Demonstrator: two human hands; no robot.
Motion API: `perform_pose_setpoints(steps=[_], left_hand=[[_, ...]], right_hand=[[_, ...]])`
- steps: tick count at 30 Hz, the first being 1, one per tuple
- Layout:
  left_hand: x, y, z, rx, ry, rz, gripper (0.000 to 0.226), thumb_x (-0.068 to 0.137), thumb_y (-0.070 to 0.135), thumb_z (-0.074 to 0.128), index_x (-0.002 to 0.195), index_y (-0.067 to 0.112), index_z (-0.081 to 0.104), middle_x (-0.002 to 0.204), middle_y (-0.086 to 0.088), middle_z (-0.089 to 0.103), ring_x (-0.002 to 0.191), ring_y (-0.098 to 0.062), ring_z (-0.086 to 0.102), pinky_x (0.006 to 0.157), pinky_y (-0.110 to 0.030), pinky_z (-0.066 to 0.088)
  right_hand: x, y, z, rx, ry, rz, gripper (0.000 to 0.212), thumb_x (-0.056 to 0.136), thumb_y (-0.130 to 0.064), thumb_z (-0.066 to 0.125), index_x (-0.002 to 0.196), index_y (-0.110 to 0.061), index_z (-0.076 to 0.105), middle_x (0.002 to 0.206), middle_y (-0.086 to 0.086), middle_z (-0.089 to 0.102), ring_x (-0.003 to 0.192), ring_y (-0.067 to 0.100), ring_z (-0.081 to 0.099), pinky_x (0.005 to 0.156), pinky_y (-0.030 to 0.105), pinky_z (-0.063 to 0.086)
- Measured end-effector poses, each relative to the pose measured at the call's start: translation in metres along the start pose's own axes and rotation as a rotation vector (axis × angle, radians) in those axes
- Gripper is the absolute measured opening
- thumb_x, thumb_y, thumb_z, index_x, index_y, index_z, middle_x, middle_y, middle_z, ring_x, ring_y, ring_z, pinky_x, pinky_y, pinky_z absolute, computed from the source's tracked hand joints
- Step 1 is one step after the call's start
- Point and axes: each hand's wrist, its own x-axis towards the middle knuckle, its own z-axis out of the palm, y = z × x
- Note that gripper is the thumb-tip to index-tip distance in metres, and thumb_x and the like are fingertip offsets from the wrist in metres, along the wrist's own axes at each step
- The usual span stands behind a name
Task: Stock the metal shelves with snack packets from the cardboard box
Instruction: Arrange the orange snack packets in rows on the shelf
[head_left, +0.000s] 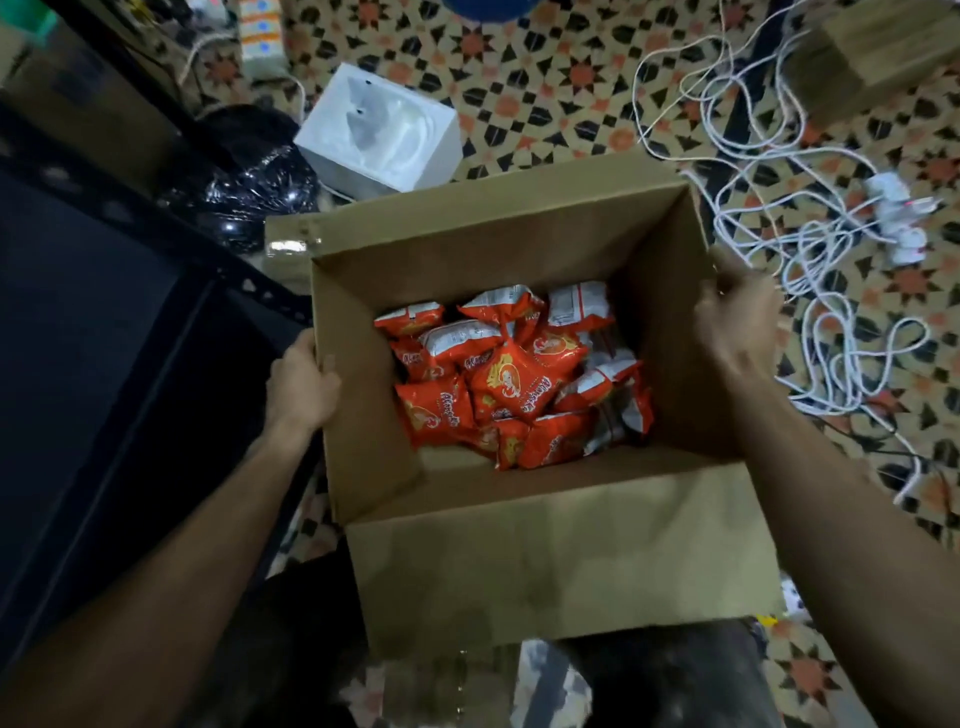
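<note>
An open cardboard box (550, 551) fills the middle of the head view, its flaps folded out. Several orange snack packets (511, 376) lie heaped on its bottom. My left hand (301, 387) grips the box's left wall at the rim, thumb over the edge. My right hand (737, 317) holds the right wall near the far corner, fingers curled around the outside. The dark metal shelf (104, 322) stands to the left of the box, its perforated frame running diagonally.
A white box (382, 132) and a crumpled black plastic bag (254, 192) lie beyond the cardboard box. Tangled white cables (826, 306) with a power strip (896, 213) spread over the patterned carpet on the right. A wooden block (862, 57) sits top right.
</note>
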Motion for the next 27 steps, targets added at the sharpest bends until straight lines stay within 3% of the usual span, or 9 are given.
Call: perform_pose_setpoints(steps=[3, 6, 8, 11, 15, 18, 23, 27], left_hand=[[0.021, -0.014, 0.031, -0.028, -0.012, 0.011, 0.025, 0.097, 0.012, 0.049, 0.12, 0.015, 0.058, 0.11, -0.011, 0.067, 0.098, -0.033, 0.063, 0.085, -0.042, 0.053], [0.045, -0.023, 0.051, -0.005, -0.017, 0.032, 0.022, 0.098, 0.014, 0.048, 0.118, 0.015, 0.058, 0.108, -0.011, 0.067, 0.097, -0.033, 0.063, 0.086, -0.045, 0.054], [0.061, -0.029, 0.059, 0.016, -0.022, 0.038, 0.021, 0.098, 0.016, 0.049, 0.116, 0.015, 0.059, 0.108, -0.013, 0.068, 0.098, -0.035, 0.063, 0.087, -0.048, 0.054], [0.081, -0.033, 0.07, 0.063, -0.044, 0.075, 0.022, 0.096, 0.013, 0.051, 0.115, 0.015, 0.06, 0.107, -0.015, 0.069, 0.101, -0.038, 0.062, 0.088, -0.044, 0.051], [0.101, -0.036, 0.083, 0.155, -0.008, 0.149, 0.027, 0.097, 0.014, 0.05, 0.123, 0.012, 0.058, 0.113, -0.017, 0.068, 0.106, -0.041, 0.059, 0.086, -0.041, 0.044], [0.108, -0.041, 0.087, 0.216, 0.033, 0.195, 0.03, 0.1, 0.018, 0.047, 0.128, 0.013, 0.055, 0.117, -0.018, 0.066, 0.11, -0.041, 0.056, 0.09, -0.042, 0.039], [0.104, -0.052, 0.095, 0.2, 0.105, 0.272, 0.024, 0.102, 0.019, 0.044, 0.119, 0.006, 0.053, 0.111, -0.023, 0.065, 0.105, -0.044, 0.056, 0.084, -0.044, 0.037], [0.107, -0.061, 0.097, 0.137, 0.036, 0.231, 0.033, 0.097, 0.019, 0.052, 0.129, 0.011, 0.049, 0.12, -0.019, 0.064, 0.113, -0.041, 0.055, 0.094, -0.042, 0.042]], right_hand=[[0.011, 0.025, 0.032, -0.003, 0.007, -0.026, 0.043, 0.096, -0.004, 0.043, 0.134, -0.011, 0.062, 0.122, 0.01, 0.067, 0.116, 0.021, 0.061, 0.09, 0.015, 0.039], [0.016, 0.042, 0.059, -0.019, 0.029, -0.018, 0.043, 0.095, -0.006, 0.043, 0.129, -0.017, 0.066, 0.115, 0.009, 0.071, 0.108, 0.023, 0.066, 0.083, 0.023, 0.045], [0.016, 0.05, 0.074, -0.063, 0.051, 0.003, 0.042, 0.095, -0.004, 0.044, 0.127, -0.018, 0.066, 0.113, 0.014, 0.071, 0.104, 0.032, 0.065, 0.076, 0.024, 0.042], [0.017, 0.061, 0.094, -0.076, 0.104, 0.068, 0.044, 0.094, -0.005, 0.046, 0.134, -0.017, 0.062, 0.117, 0.023, 0.067, 0.107, 0.041, 0.061, 0.084, 0.036, 0.047], [0.022, 0.072, 0.116, -0.059, 0.16, 0.109, 0.045, 0.095, -0.006, 0.045, 0.135, -0.018, 0.061, 0.11, 0.023, 0.069, 0.102, 0.039, 0.064, 0.081, 0.036, 0.046], [0.021, 0.074, 0.122, -0.091, 0.212, 0.077, 0.046, 0.093, -0.007, 0.044, 0.135, -0.019, 0.06, 0.111, 0.026, 0.068, 0.104, 0.046, 0.062, 0.09, 0.047, 0.049], [0.007, 0.082, 0.138, -0.345, 0.2, 0.009, 0.062, 0.093, -0.017, 0.054, 0.151, -0.014, 0.034, 0.136, 0.025, 0.054, 0.122, 0.044, 0.051, 0.095, 0.052, 0.044], [-0.002, 0.089, 0.149, -0.498, 0.187, -0.066, 0.082, 0.091, -0.022, 0.062, 0.157, -0.006, 0.015, 0.15, 0.027, 0.035, 0.133, 0.045, 0.038, 0.102, 0.058, 0.038]])
